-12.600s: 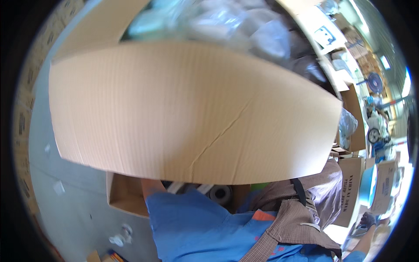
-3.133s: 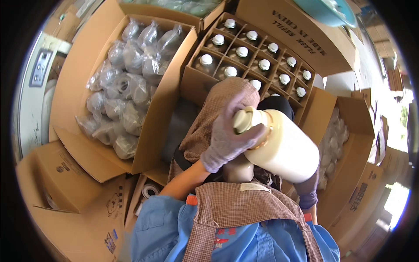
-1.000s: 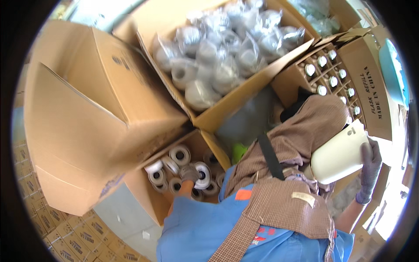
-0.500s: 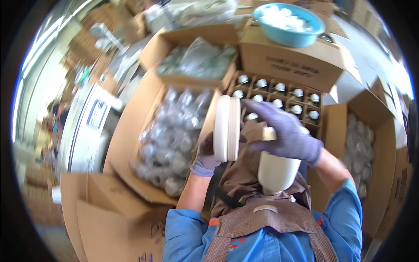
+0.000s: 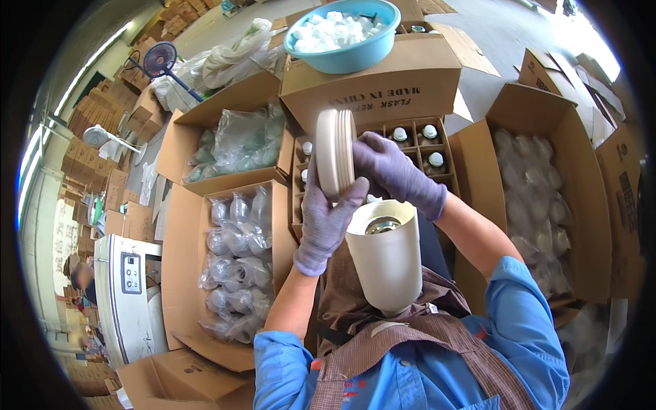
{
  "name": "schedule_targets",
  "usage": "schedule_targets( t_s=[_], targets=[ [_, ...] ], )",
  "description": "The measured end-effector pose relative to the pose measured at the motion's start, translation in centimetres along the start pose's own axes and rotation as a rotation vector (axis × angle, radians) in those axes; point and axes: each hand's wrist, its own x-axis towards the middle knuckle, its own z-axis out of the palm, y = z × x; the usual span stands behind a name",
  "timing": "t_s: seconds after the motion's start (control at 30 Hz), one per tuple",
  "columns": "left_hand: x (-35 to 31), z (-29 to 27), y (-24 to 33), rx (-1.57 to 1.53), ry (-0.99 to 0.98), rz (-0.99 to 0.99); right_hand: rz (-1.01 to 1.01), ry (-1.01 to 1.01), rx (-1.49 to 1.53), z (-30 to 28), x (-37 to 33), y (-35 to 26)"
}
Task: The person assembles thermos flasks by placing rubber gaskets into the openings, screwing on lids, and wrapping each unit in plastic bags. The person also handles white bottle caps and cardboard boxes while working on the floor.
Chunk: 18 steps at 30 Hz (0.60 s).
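A round cream screw lid (image 5: 335,154) with a ridged, threaded rim is held up on its edge in front of me. My left hand (image 5: 324,215), in a grey-purple glove, grips it from below and the left, thumb across its lower rim. My gloved right hand (image 5: 396,171) is closed at the lid's open side, its fingertips partly hidden, so whatever they pinch does not show. Below it a cream flask body (image 5: 388,263) stands mouth up in my lap against the brown apron (image 5: 424,335). A shiny metallic liner (image 5: 383,225) shows inside its mouth.
Beyond my hands stands a divided carton (image 5: 447,184) of white-capped flasks. Open boxes with bagged glass liners stand at left (image 5: 239,263) and right (image 5: 529,198). A blue basin (image 5: 348,58) of white caps sits on a far carton (image 5: 383,82). Fans stand far left.
My view has swung, shifting the surroundings. The right hand has moved from over the flask to the lid, its spread fingers now curled. The flask's mouth is now uncovered.
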Motion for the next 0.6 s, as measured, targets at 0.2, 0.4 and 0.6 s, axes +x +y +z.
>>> schedule_targets(
  t_s=[0.2, 0.4, 0.6],
  targets=[
    [0.4, -1.8, 0.4, -0.496, -0.087, -0.275, -0.182, 0.029, -0.644, -1.0, -1.3, 0.1],
    [-0.1, -0.5, -0.1, -0.402, -0.030, -0.233, 0.199, 0.053, -0.080, 0.2, -0.9, -0.8],
    [0.1, -2.0, -1.3, -0.599, -0.053, -0.382, 0.285, 0.068, -0.301, -1.7, -1.7, -1.1]
  ],
)
